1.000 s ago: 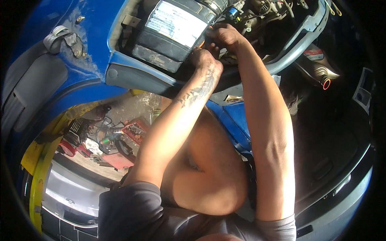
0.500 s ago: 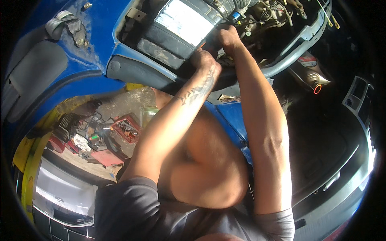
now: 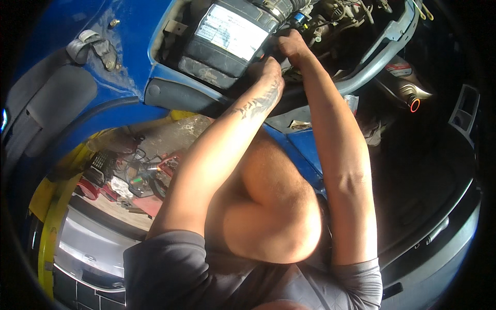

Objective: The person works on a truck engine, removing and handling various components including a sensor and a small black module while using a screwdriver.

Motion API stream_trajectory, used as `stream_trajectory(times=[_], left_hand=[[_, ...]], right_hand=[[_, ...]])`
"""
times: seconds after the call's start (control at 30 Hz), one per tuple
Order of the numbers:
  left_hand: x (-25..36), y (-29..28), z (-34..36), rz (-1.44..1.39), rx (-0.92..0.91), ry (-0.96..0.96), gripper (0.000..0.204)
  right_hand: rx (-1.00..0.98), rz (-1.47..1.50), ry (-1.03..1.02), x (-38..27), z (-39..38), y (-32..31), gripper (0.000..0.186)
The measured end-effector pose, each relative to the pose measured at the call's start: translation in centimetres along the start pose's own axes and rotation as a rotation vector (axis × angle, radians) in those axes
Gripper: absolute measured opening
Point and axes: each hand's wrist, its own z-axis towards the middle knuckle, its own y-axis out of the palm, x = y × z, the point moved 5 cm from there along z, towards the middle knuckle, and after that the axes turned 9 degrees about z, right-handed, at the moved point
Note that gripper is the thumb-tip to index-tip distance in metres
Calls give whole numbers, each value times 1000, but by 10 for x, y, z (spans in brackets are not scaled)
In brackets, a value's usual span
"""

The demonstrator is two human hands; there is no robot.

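- Leftward, past the blue panel (image 3: 138, 33), we have the box (image 3: 222, 58), left of both hands, its near edge slanting down to the right.
- Our left hand (image 3: 266, 70) is nearer, at the box's right side; its fingers are hidden, so we cannot tell its grip.
- Below the hose (image 3: 279, 9), our right hand (image 3: 293, 45) hides its fingertips; we cannot tell what it holds.

No wording readable. White rectangular label (image 3: 232, 32) on upper face of black housing (image 3: 209, 54): short heading line near upper edge, several rows of small dark print below, slanting down to right; letters too small and blurred to make out. Red-and-white label (image 3: 399, 68) on container (image 3: 408, 86) at right: any lettering likewise too small to tell.
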Motion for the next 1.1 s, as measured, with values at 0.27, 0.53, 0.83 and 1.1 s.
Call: stream_trajectory(times=[0.27,0.53,0.83,1.1], left_hand=[[14,-2,-41,318,-279,-142,18],[5,-2,2,123,-97,-50,40],[31,-13,-64,223,193,-112,44],[21,14,-33,-481,-338,-176,30]], right_hand=[[114,-61,-3,40,25,-15,37],[75,152,68,35,23,-6,35],[-198,-389,-169,33,27,-8,34],[-150,185,137,31,15,-4,19]])
